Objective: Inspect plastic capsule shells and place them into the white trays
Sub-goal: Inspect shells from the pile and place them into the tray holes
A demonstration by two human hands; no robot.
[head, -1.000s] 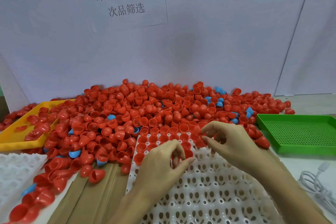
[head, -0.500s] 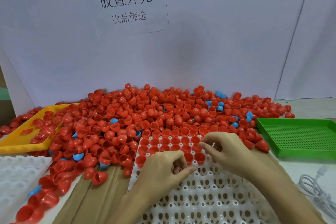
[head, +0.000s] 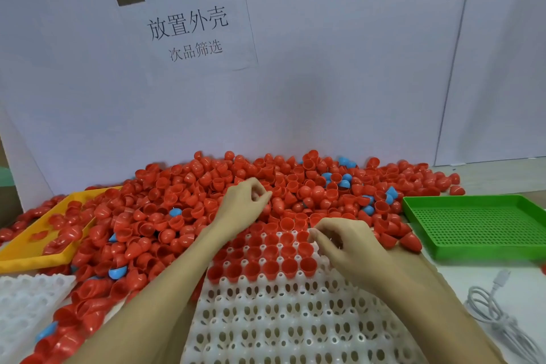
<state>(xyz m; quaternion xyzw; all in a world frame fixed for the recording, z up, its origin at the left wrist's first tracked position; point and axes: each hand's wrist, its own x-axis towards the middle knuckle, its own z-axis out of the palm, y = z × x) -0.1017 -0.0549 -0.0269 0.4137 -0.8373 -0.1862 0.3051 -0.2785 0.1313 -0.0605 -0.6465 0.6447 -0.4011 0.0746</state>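
At the far edge of the white tray [head: 295,322], a person's left hand [head: 242,207] reaches into the heap of red capsule shells [head: 183,186], its fingers curled down among them; whether a shell is already pinched cannot be told. The right hand [head: 345,245] rests at the tray's far right corner, fingertips [head: 314,233] drawn together beside the last filled pocket, and what they hold, if anything, is hidden. Three rows of seated shells [head: 271,257] sit mouth-up along the far edge, while the near pockets stand unfilled. A few blue shells [head: 344,178] lie scattered through the heap. A yellow tray [head: 17,257] sits at the left, a green tray [head: 472,227] at the right. The step looks like picking the next shell; doing it well likely means lifting one alone, turning it to check rim and dome, then seating it mouth-up in the next free pocket.
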